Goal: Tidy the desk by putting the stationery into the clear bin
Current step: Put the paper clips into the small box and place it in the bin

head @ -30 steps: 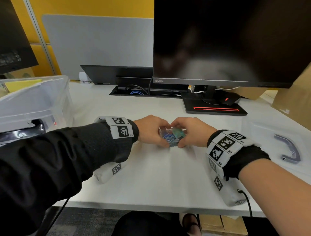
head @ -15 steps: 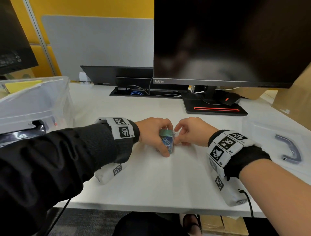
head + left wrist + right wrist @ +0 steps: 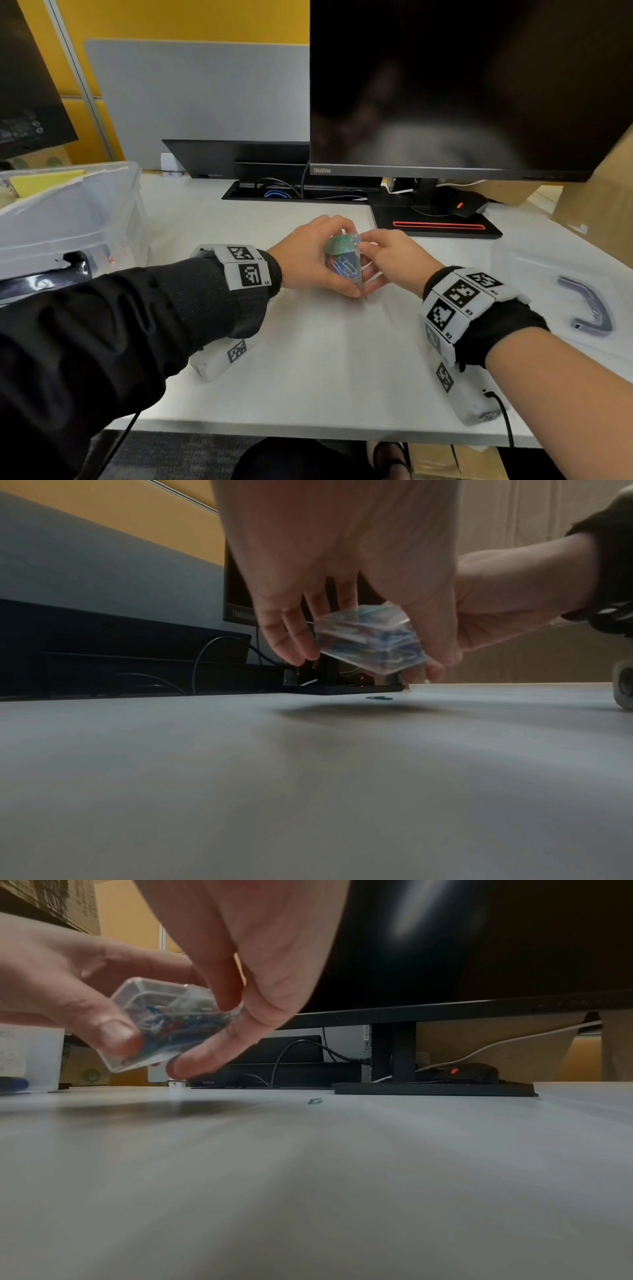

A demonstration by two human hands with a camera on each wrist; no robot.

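Both hands grip one item. The left hand clamps the clear paperclip box from its 9 o'clock side; the right hand pinches it from 3 o'clock. The box is tilted and clear of the surface, with mixed-colour clips visible inside. One loose clip lies beneath. Judged step: pickup. Next: carry to the clear bin at 9 o'clock, lid kept shut.

Head view bright and sharp with edges bowed; both wrist views dim, grainy, motion-blurred, soft shadows underneath.
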